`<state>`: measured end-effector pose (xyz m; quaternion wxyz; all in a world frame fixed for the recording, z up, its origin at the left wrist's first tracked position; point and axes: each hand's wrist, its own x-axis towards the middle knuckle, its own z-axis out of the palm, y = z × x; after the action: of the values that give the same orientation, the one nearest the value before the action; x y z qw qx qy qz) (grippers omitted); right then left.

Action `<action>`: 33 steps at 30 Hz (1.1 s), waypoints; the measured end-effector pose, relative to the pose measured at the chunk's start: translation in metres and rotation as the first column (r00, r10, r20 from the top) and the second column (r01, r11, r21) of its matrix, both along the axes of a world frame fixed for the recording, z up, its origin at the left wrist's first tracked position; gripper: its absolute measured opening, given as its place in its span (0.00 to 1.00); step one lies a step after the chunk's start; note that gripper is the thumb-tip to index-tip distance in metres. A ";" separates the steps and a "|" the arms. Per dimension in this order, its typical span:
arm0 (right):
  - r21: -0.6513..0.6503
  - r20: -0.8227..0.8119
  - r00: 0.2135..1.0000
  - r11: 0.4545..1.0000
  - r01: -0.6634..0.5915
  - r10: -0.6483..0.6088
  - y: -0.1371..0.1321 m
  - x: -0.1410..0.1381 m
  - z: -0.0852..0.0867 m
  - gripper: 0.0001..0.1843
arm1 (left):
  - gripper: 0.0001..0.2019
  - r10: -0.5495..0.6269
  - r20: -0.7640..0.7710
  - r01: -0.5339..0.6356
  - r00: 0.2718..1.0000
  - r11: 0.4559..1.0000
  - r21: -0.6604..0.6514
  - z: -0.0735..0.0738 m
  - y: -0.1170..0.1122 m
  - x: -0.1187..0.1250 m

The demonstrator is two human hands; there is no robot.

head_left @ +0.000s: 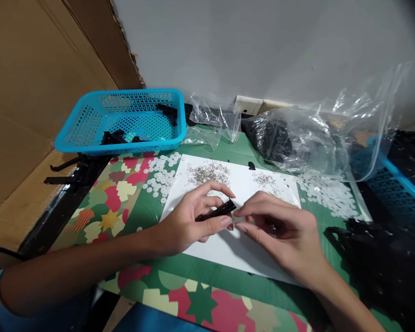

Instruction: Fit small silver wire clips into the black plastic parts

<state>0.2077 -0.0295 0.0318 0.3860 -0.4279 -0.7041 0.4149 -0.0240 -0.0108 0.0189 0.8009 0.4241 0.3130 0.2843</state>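
Observation:
My left hand (193,216) is closed around a narrow black plastic part (219,211), its free end tilted up to the right. Close to that end, my right hand (280,226) pinches a small translucent disc (235,222) between thumb and forefinger. The fingertips of both hands nearly meet there, and I cannot tell whether the disc touches the black part. Beneath them lies a white sheet (210,256) with a pile of tiny metal springs or wire pieces (209,174) and a smaller pile (264,180) to its right.
White discs lie in a left group (161,177) and a right group (328,193). At the back left is a blue basket (121,147) with black parts. Clear plastic bags (307,133) are at the back, and a black heap (383,272) and second blue basket (401,177) at right.

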 end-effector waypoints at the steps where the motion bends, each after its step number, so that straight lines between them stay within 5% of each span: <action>1: -0.017 0.016 1.000 1.000 0.013 -0.013 0.000 -0.001 0.001 0.03 | 0.21 0.021 -0.014 -0.021 1.000 0.999 0.039 -0.002 -0.001 0.000; 10: -0.001 0.089 0.992 0.996 0.085 -0.084 -0.002 -0.010 0.004 0.07 | 0.20 0.115 -0.147 -0.070 0.982 0.958 0.278 -0.004 -0.007 0.002; 15: 0.191 0.205 0.952 0.963 0.188 -0.226 -0.001 -0.003 0.002 0.03 | 0.33 0.013 -0.220 0.054 0.975 0.953 0.297 -0.007 -0.004 -0.003; 20: 0.147 0.228 0.950 0.972 0.182 -0.213 0.002 0.005 0.000 0.02 | 0.35 -0.063 -0.323 0.172 0.944 0.931 0.321 -0.007 -0.005 -0.006; 27: 0.046 0.316 0.931 0.983 0.180 -0.185 0.006 0.010 0.001 0.05 | 0.35 0.002 -0.516 0.307 0.857 0.802 0.512 -0.009 -0.007 -0.005; 33: 0.014 0.366 0.916 0.985 0.172 -0.165 0.007 0.006 0.001 0.07 | 0.27 0.263 -0.446 0.234 0.855 0.572 0.786 -0.017 -0.009 -0.006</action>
<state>0.2137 -0.0229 0.0332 0.2786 -0.5602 -0.7203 0.2997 -0.0303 -0.0196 0.0017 0.3938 0.8024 0.3519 0.2779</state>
